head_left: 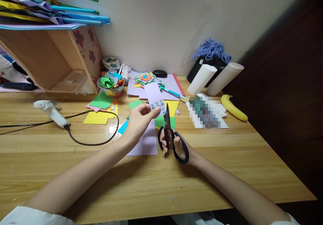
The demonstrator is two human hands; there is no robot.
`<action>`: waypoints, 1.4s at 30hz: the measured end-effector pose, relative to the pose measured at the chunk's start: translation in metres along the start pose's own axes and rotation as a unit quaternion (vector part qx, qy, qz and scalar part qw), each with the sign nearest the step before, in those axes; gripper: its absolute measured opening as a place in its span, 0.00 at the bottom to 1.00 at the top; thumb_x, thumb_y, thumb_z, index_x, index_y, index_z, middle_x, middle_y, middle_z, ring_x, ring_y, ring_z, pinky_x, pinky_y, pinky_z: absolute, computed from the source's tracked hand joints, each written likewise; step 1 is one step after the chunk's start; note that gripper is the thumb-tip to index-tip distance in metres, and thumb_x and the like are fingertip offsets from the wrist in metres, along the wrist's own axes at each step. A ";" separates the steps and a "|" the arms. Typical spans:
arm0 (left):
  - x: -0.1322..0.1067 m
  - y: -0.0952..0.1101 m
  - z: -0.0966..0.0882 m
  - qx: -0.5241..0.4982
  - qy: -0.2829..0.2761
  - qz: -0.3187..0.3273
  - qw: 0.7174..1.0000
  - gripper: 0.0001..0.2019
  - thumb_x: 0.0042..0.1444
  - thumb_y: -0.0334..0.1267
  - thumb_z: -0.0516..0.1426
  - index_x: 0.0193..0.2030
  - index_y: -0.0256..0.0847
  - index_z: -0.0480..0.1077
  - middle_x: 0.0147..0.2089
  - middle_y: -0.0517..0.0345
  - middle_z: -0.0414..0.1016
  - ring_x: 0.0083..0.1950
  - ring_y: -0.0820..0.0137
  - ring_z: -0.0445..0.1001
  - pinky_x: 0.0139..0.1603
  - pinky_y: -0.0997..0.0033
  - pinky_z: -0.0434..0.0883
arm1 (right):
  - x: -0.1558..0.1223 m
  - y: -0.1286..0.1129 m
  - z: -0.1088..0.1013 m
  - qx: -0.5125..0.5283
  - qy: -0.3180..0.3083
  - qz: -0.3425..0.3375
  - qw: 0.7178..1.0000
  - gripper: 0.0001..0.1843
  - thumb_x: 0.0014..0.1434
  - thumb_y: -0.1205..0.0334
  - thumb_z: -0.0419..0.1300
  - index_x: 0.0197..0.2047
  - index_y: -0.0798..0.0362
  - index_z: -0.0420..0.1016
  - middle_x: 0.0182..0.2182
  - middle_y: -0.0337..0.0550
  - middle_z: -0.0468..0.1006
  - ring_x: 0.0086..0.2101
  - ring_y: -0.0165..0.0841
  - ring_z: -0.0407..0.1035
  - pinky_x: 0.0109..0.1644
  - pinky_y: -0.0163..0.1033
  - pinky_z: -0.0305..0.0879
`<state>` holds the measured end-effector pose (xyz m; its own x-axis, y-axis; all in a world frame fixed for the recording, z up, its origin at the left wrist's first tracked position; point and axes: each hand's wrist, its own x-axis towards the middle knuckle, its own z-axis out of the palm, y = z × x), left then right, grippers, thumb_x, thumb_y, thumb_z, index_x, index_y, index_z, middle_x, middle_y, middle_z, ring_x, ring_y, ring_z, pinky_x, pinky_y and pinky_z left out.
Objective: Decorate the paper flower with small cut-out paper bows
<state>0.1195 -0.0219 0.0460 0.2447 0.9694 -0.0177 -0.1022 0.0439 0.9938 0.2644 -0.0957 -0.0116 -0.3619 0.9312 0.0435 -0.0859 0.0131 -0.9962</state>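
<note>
Wooden grain runs across the broad table (141, 191), the largest thing before us. At its far left we see a cardboard box (58, 57) with dark red flowers on its side. Toward the far middle we find a lilac sheet (132, 87), and nearer us a second lilac paper (147, 141) lies partly under the left forearm.

We see the left hand (140, 119) pinching a strip between thumb and fingers, while the right hand (179, 144) has its thumb and fingers hooked through the loops of black-handled scissors (167, 121). Their blades point away from us beside the strip's right edge; we cannot tell whether they touch it.

On the far sheet we see a layered paper flower (145, 78), which we judge largely assembled. The lilac strip (153, 94) is raised above the table, left of the blades. Its teal bow shapes (158, 104) are already marked; we see none cut free, so we judge their cutting remains.
</note>
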 end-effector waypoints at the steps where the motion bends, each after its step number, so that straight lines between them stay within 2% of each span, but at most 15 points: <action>1: 0.000 0.000 0.000 0.004 0.001 0.002 1.000 0.14 0.43 0.45 0.62 0.24 0.35 0.67 0.28 0.57 0.71 0.32 0.72 0.70 0.37 0.71 0.67 | 0.000 0.000 0.000 0.001 0.001 0.002 1.000 0.35 0.45 0.27 0.44 0.35 0.52 0.57 0.24 0.34 0.59 0.21 0.25 0.58 0.26 0.35 0.62; 9: -0.007 -0.001 0.005 0.033 0.033 0.028 0.998 0.14 0.46 0.44 0.61 0.21 0.37 0.64 0.23 0.61 0.68 0.29 0.74 0.68 0.33 0.74 0.66 | 0.000 0.003 0.000 0.013 0.015 0.003 1.000 0.34 0.46 0.27 0.44 0.36 0.52 0.59 0.24 0.35 0.60 0.21 0.25 0.59 0.25 0.35 0.64; 18: -0.006 -0.001 0.004 0.010 0.033 0.027 0.999 0.13 0.45 0.44 0.61 0.22 0.36 0.65 0.24 0.61 0.68 0.30 0.74 0.68 0.35 0.74 0.66 | 0.001 0.000 0.000 0.028 0.014 0.005 1.000 0.33 0.45 0.28 0.47 0.34 0.52 0.59 0.23 0.33 0.59 0.19 0.23 0.57 0.22 0.32 0.61; 23: -0.003 0.004 0.003 -0.009 0.031 0.035 0.999 0.12 0.46 0.43 0.61 0.28 0.35 0.70 0.27 0.60 0.71 0.30 0.75 0.68 0.35 0.75 0.66 | 0.002 -0.005 0.002 0.026 0.013 0.021 0.999 0.35 0.42 0.26 0.48 0.33 0.52 0.58 0.22 0.31 0.58 0.18 0.22 0.56 0.19 0.30 0.59; 29: -0.002 0.008 0.001 0.013 0.037 0.048 0.998 0.11 0.47 0.43 0.61 0.28 0.35 0.70 0.26 0.59 0.71 0.29 0.75 0.68 0.30 0.76 0.64 | 0.000 -0.009 0.005 0.030 0.003 0.044 0.999 0.35 0.40 0.26 0.49 0.32 0.52 0.56 0.21 0.31 0.58 0.17 0.23 0.56 0.18 0.31 0.59; 37: 0.001 0.006 -0.001 0.021 0.034 0.046 0.998 0.12 0.46 0.45 0.61 0.28 0.36 0.70 0.29 0.57 0.74 0.30 0.74 0.70 0.32 0.75 0.64 | -0.001 -0.005 0.002 0.018 -0.011 0.040 0.999 0.34 0.42 0.27 0.49 0.33 0.52 0.57 0.21 0.31 0.58 0.18 0.23 0.56 0.19 0.31 0.59; 42: 0.002 0.006 -0.002 0.023 0.030 0.045 0.998 0.11 0.46 0.44 0.61 0.28 0.36 0.71 0.29 0.57 0.74 0.30 0.73 0.71 0.33 0.75 0.65 | 0.000 -0.012 0.004 0.034 -0.011 0.075 0.997 0.35 0.39 0.26 0.51 0.32 0.52 0.56 0.20 0.30 0.58 0.17 0.22 0.55 0.18 0.30 0.58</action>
<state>0.1178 -0.0197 0.0522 0.1790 0.9816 0.0671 -0.0769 -0.0540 0.9956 0.2614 -0.0977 0.0003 -0.3947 0.9130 -0.1035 -0.0913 -0.1510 -0.9843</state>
